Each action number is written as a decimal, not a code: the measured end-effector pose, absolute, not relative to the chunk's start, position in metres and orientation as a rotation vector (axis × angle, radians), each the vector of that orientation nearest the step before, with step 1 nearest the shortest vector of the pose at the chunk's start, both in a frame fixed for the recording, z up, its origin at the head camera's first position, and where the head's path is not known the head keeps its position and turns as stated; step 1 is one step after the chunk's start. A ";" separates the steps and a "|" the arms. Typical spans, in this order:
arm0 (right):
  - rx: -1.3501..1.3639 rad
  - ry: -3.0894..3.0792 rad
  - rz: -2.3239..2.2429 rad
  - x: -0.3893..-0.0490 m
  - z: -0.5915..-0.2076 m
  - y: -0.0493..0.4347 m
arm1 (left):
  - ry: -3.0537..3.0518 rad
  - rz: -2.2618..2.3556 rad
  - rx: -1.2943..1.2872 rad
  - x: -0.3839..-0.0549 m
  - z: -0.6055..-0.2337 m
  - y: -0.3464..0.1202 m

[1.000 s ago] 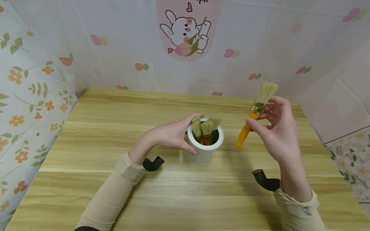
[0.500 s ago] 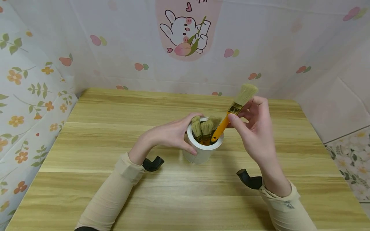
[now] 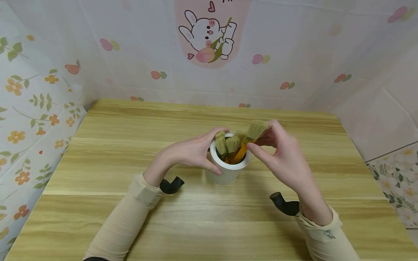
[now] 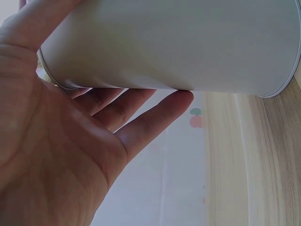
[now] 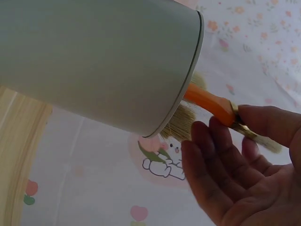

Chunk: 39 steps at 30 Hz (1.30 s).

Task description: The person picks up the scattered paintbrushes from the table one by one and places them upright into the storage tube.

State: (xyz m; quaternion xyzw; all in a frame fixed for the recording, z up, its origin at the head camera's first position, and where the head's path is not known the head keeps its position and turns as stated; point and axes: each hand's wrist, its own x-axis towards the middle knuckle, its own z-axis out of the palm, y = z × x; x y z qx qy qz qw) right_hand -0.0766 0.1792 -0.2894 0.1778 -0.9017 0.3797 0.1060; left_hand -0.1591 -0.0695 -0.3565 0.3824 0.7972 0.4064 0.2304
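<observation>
A white can [image 3: 222,177] stands on the wooden table in the head view. My left hand [image 3: 191,150] grips it from the left, thumb on the near side; in the left wrist view the fingers curl along the wall of the can [image 4: 169,42]. Several paintbrushes [image 3: 221,145] stand in it, bristles up. My right hand [image 3: 287,159] pinches another paintbrush [image 3: 256,131] near its metal band. The orange handle [image 5: 207,101] of this brush reaches past the rim into the can, and its lower end is hidden inside.
The wooden table [image 3: 209,224] extends around the can. A white printed cloth [image 3: 130,61] hangs behind and along the sides. Black curved pieces [image 3: 285,204] stick out at both wrists, low over the table.
My right hand has moved left to the can, then lowered, carrying the paintbrush so that its handle has gone down into the can. The left hand keeps its grip on the can.
</observation>
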 end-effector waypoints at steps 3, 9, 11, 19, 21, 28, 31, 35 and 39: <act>0.559 -2.687 1.052 -0.077 -0.290 0.180 | 2.199 1.115 1.048 -0.159 -0.356 -0.071; 0.610 -2.655 1.087 -0.077 -0.289 0.181 | 2.225 1.095 1.047 -0.159 -0.356 -0.072; 0.610 -2.642 1.092 -0.077 -0.287 0.182 | 2.222 1.099 1.047 -0.158 -0.356 -0.072; 0.585 -2.624 1.076 -0.077 -0.284 0.182 | 2.294 1.099 0.999 -0.158 -0.359 -0.074; 0.577 -2.623 1.066 -0.077 -0.284 0.182 | 2.321 1.116 0.975 -0.158 -0.359 -0.075; 0.560 -2.630 1.056 -0.078 -0.285 0.178 | 2.383 1.163 0.896 -0.158 -0.363 -0.080; 0.561 -2.642 1.043 -0.080 -0.287 0.179 | 2.400 1.176 0.878 -0.158 -0.366 -0.080; 0.567 -2.653 1.024 -0.083 -0.293 0.182 | 2.412 1.194 0.864 -0.159 -0.376 -0.076; 0.604 -2.676 0.975 -0.088 -0.304 0.188 | 2.438 1.180 0.864 -0.155 -0.386 -0.077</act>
